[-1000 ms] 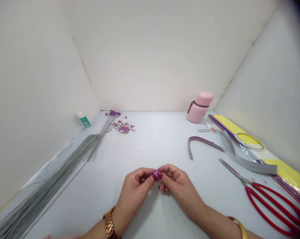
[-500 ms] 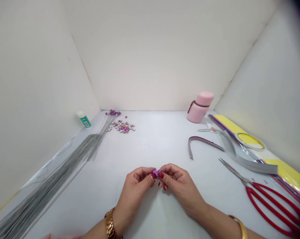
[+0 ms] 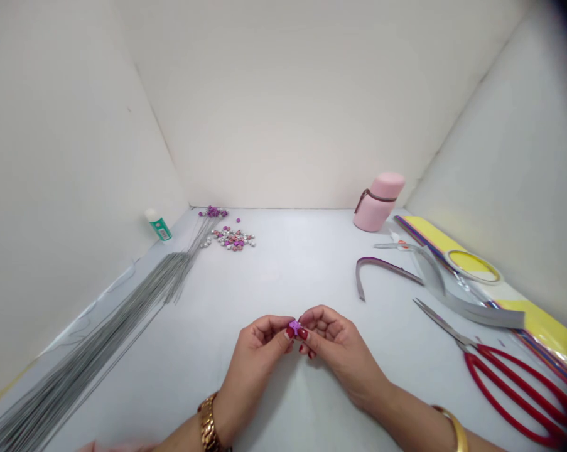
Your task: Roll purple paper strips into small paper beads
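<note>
A small purple folded paper star [image 3: 295, 326] is pinched between my two hands above the front middle of the table. My left hand [image 3: 264, 342] has its thumb and forefinger closed on the star's left side. From the other side, the thumb and fingers of my right hand [image 3: 333, 345] press on it. The fingertips hide part of the star. Farther back on the left lies a loose heap of tiny paper stars [image 3: 235, 239] in purple, pink and silver.
Grey wires [image 3: 137, 314], some tipped with purple stars [image 3: 212, 212], run along the left near a glue stick [image 3: 159, 225]. At the right are a pink flask [image 3: 378, 202], paper strips [image 3: 476, 312], red-handled scissors [image 3: 481, 358], a tape roll [image 3: 474, 267] and yellow packs [image 3: 542, 320].
The fingers of my right hand have shifted slightly around the star, and more of its purple surface shows. Both hands stay in the same place.
</note>
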### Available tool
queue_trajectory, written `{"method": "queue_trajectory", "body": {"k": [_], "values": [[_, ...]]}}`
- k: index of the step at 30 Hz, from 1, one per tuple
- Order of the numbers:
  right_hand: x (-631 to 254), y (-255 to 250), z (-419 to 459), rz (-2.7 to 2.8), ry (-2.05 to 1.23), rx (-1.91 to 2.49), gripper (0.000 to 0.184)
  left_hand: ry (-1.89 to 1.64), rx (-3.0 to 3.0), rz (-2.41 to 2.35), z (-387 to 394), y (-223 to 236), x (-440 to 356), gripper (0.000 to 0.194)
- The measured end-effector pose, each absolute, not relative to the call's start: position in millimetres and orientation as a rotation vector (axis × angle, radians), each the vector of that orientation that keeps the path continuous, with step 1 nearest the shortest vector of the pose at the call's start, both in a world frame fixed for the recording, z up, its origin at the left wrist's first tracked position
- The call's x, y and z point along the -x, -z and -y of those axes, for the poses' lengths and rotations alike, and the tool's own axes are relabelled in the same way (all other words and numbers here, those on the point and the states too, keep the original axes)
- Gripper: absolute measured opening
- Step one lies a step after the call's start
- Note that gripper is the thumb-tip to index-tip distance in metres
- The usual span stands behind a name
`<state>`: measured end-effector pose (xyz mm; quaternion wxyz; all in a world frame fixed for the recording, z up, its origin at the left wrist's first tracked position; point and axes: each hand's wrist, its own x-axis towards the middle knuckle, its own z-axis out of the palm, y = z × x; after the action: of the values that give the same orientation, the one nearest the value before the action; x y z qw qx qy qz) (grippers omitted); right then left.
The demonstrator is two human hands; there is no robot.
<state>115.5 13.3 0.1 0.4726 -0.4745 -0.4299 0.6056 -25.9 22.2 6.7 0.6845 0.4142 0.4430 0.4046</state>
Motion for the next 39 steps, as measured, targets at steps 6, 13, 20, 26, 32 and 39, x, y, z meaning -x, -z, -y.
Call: {"method": "queue_trajectory", "body": {"k": [6, 13, 20, 26, 32, 39], "values": [[-114.0, -1.6, -12.4, 1.031, -1.479, 1.175, 0.021, -0.904, -0.930, -0.984, -23.1, -5.4, 26.3, 0.015], [-117.0, 0.1, -13.8, 1.019, -1.542, 1.124, 0.021, -0.888, -0.930, -1.027, -23.1, -3.7, 26.9, 0.015], [-118.3, -1.1, -15.3, 1.051, -1.545, 1.138, 0.015, -0.888, -0.932, -1.040, -23.2, -3.4, 26.9, 0.015], [-118.9, 0.9, -15.3, 1.097, -1.517, 1.174, 0.010, -0.886, -0.907, -1.058, -22.2, -3.8, 27.5, 0.015], [-118.6, 3.4, -15.2, 1.080, -1.513, 1.164, 0.009, -0.879, -0.919, -1.028, -22.6, -2.2, 26.6, 0.015], [-116.8, 2.3, -14.9, 1.040, -1.505, 1.156, 0.016, -0.898, -0.947, -0.982, -21.9, -1.1, 26.7, 0.016]]}}
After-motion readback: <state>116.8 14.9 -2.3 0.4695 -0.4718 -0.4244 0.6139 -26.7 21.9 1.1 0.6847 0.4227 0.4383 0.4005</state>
